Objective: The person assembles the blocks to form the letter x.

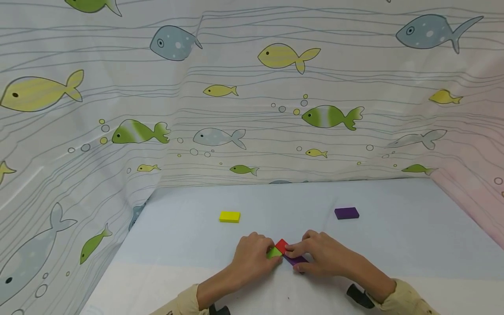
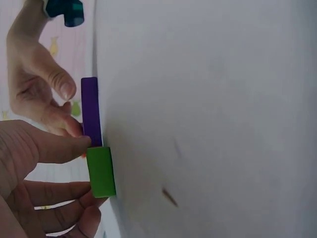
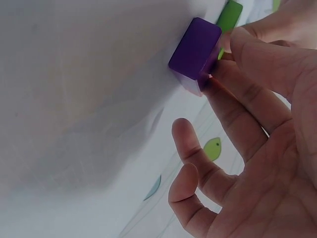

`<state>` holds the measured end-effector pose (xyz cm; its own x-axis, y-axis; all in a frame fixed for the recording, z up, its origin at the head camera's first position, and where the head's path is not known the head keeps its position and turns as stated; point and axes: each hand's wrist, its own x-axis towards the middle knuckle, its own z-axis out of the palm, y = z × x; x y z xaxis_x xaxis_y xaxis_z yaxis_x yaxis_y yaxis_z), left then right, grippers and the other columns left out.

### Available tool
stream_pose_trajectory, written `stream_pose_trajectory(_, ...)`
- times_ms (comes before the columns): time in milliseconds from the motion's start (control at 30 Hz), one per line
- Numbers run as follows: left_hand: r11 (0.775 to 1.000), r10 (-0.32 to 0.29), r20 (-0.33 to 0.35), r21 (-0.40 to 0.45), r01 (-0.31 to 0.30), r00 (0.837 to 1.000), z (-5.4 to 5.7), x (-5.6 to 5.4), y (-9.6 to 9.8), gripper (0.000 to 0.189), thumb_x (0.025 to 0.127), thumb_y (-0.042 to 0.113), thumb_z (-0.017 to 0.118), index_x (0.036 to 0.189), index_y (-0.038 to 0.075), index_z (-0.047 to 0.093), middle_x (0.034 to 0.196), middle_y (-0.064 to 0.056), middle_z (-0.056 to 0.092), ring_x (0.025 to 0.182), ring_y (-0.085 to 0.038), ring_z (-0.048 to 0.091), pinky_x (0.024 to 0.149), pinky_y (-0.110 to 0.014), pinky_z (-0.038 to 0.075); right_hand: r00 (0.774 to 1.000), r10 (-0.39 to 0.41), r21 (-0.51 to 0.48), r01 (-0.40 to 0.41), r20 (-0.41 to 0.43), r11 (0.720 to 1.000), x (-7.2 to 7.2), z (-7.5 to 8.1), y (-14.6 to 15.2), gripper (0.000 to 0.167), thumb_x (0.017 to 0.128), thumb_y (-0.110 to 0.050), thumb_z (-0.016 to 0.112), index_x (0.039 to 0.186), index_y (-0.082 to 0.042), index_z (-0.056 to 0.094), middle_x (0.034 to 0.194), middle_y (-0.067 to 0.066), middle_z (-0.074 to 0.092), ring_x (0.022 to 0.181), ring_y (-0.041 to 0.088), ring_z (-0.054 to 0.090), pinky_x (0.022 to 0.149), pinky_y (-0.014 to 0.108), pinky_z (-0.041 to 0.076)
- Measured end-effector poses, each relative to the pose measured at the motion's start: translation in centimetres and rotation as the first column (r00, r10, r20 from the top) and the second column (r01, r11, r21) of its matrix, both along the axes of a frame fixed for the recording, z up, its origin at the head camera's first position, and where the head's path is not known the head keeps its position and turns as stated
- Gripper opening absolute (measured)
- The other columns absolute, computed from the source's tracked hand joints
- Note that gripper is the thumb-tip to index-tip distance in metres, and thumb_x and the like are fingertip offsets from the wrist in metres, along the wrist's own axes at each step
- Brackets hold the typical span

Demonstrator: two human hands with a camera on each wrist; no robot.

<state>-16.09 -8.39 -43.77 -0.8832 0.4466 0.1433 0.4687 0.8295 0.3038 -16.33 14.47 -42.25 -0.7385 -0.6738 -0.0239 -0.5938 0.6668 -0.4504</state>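
Near the front of the table, my left hand point(image 1: 253, 257) pinches a light green block point(image 1: 273, 252) between thumb and fingers. A red block point(image 1: 281, 246) touches its far right side. My right hand point(image 1: 327, 253) grips a purple block point(image 1: 294, 260) between thumb and fingers, with a fingertip at the red block's edge. Seen from the left wrist, the green block point(image 2: 101, 172) and the purple block point(image 2: 90, 109) meet end to end. The right wrist view has the purple block point(image 3: 196, 47) at the fingertips, other fingers loosely bent below; the red block is mostly hidden there.
Farther back on the pale table point(image 1: 283, 199) lie a yellow block point(image 1: 229, 217) at left and another purple block point(image 1: 347, 213) at right. A fish-patterned curtain point(image 1: 244, 109) hangs behind and along the sides. A dark wrist camera point(image 1: 359, 296) sits by the right sleeve.
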Motion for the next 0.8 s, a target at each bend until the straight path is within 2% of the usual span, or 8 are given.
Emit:
stream_pose_trajectory(100,1.0,-0.006,0.008,0.005,0.006,1.0,0.2,0.0,-0.1,0.026,0.083,0.039,0.077,0.086,0.014,0.077,0.065,0.013,0.053,0.066,-0.007,0.044,0.061,-0.025,0.037,1.0,0.003,-0.004,-0.003,0.0,1.0,0.0,0.1,0.0,0.036,0.086,-0.036,0.075,0.122,-0.031,0.072,0.126,-0.018,0.063,0.097,0.012,0.05,0.067,0.025,0.041)
stream_pose_trajectory(167,1.0,-0.012,0.007,0.01,0.012,1.0,0.4,0.0,-0.3,0.026,0.084,0.039,0.076,0.089,0.014,0.077,0.069,0.011,0.058,0.068,-0.008,0.046,0.062,-0.025,0.04,1.0,0.006,-0.004,-0.006,-0.001,1.0,0.0,0.2,0.0,0.036,0.086,-0.037,0.075,0.122,-0.031,0.072,0.126,-0.018,0.063,0.097,0.013,0.05,0.067,0.025,0.041)
stream_pose_trajectory(300,0.999,-0.037,-0.026,0.034,0.038,0.999,0.7,0.1,-0.6,0.025,0.086,0.038,0.074,0.094,0.014,0.077,0.082,0.006,0.068,0.074,-0.009,0.051,0.064,-0.025,0.043,1.0,0.009,-0.001,-0.009,-0.002,1.0,0.0,0.3,-0.1,0.036,0.086,-0.036,0.075,0.122,-0.03,0.072,0.126,-0.017,0.063,0.097,0.013,0.05,0.068,0.026,0.042)
stream_pose_trajectory(367,0.997,-0.062,-0.064,0.044,0.065,0.996,0.8,0.1,-0.8,0.024,0.087,0.036,0.074,0.096,0.014,0.077,0.087,0.005,0.07,0.077,-0.01,0.053,0.065,-0.024,0.044,1.0,0.006,0.002,-0.006,0.003,1.0,0.0,0.3,-0.1,0.036,0.086,-0.036,0.075,0.122,-0.03,0.072,0.126,-0.017,0.063,0.097,0.013,0.051,0.068,0.026,0.042)
stream_pose_trajectory(467,0.992,-0.121,-0.123,0.031,0.126,0.985,0.8,0.2,-1.1,0.021,0.088,0.033,0.073,0.097,0.015,0.077,0.093,0.005,0.071,0.082,-0.011,0.055,0.068,-0.023,0.045,1.0,-0.002,0.005,0.002,0.012,1.0,-0.1,0.2,-0.2,0.036,0.086,-0.037,0.075,0.121,-0.03,0.073,0.126,-0.017,0.064,0.097,0.013,0.05,0.067,0.025,0.042)
stream_pose_trajectory(633,0.978,-0.211,-0.209,-0.052,0.204,0.955,0.9,0.6,-1.2,0.018,0.089,0.032,0.073,0.097,0.016,0.076,0.099,0.006,0.071,0.089,-0.013,0.057,0.074,-0.026,0.048,1.0,0.0,-0.003,0.0,0.012,1.0,0.0,0.2,-0.1,0.036,0.086,-0.037,0.075,0.121,-0.03,0.073,0.125,-0.017,0.064,0.097,0.013,0.051,0.067,0.025,0.042)
stream_pose_trajectory(800,0.967,-0.253,-0.222,-0.098,0.236,0.942,0.9,1.2,-1.0,0.02,0.089,0.033,0.073,0.101,0.017,0.075,0.105,0.007,0.07,0.093,-0.012,0.056,0.079,-0.029,0.049,1.0,0.008,-0.015,-0.008,0.0,1.0,0.0,0.2,0.0,0.036,0.086,-0.036,0.076,0.121,-0.029,0.073,0.125,-0.016,0.064,0.095,0.013,0.051,0.066,0.025,0.042)
